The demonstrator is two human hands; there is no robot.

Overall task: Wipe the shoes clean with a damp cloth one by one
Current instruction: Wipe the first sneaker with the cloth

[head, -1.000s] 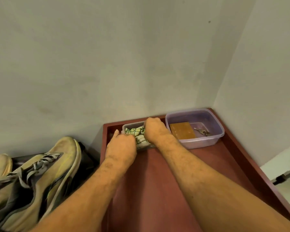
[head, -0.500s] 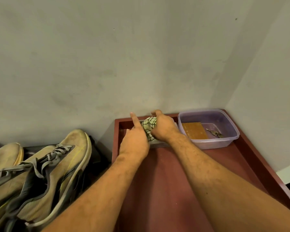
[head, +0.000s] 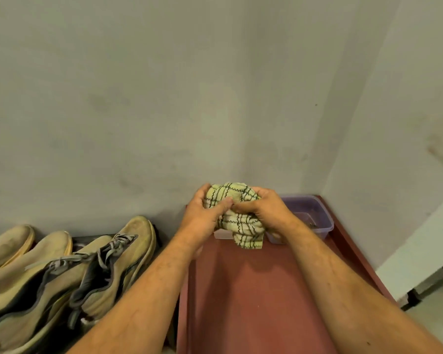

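From the head camera, we grip the bunched cream cloth with dark green check lines (head: pixel 234 212) in both hands, left hand (head: pixel 202 213) and right hand (head: pixel 265 210) curled round it above the red-brown wooden tray (head: pixel 253 302). It looks soft, limp and light, so we judge that a full-fist hold suits it. The tan laced sneakers (head: pixel 95 269) wait left.

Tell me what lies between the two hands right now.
In the head view, the bunched checked cloth fills the gap: the left hand and right hand both grip it, above the red tray, with one corner hanging down.
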